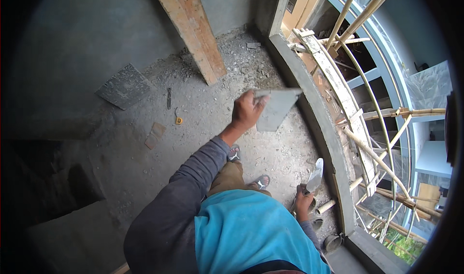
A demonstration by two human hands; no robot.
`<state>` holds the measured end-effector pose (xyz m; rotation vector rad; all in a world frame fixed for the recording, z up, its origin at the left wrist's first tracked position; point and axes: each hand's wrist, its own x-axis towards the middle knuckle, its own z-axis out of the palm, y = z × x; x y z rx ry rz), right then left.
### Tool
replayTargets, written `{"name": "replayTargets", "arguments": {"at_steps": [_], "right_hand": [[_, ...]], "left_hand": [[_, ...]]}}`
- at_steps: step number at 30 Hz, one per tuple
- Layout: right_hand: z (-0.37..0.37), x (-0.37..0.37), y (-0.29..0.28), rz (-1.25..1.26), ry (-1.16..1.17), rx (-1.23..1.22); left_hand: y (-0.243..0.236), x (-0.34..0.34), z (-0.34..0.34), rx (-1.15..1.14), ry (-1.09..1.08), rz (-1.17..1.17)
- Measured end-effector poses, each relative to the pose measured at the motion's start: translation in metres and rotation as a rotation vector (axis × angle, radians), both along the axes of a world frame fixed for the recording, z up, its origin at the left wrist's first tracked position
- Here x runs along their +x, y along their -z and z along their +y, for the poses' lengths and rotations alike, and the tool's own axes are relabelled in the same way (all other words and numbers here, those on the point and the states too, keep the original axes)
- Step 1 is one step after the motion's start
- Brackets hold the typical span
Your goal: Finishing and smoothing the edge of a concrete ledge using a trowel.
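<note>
My left hand (pixel 248 110) is closed on the edge of a flat grey tile (pixel 276 112), holding it up ahead of me, above the floor and close to the low wall. The tile's far edge is slightly blurred. Lower and to the right, my right hand (pixel 303 202) grips a trowel (pixel 315 175) whose pale metal blade points away from me. Its handle is mostly hidden in my fingers. Dark round containers (pixel 317 223) stand on the floor beside and below that hand.
A low cement wall (pixel 319 129) curves along the right, with bamboo scaffolding (pixel 372 151) beyond. A wooden plank (pixel 193 32) slants down from the far wall. A patterned tile (pixel 124 86), a tape measure (pixel 179 121) and a dark narrow tool (pixel 169 98) lie left. Rubble (pixel 244 64) covers the corner.
</note>
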<state>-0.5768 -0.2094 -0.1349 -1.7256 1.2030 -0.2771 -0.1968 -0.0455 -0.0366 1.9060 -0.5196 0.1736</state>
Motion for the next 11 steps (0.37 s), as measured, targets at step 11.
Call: {"name": "replayTargets", "arguments": {"at_steps": [11], "right_hand": [[0.013, -0.019, -0.013, 0.324, 0.236, 0.188]], "left_hand": [[0.051, 0.274, -0.002, -0.020, -0.462, 0.177]]}}
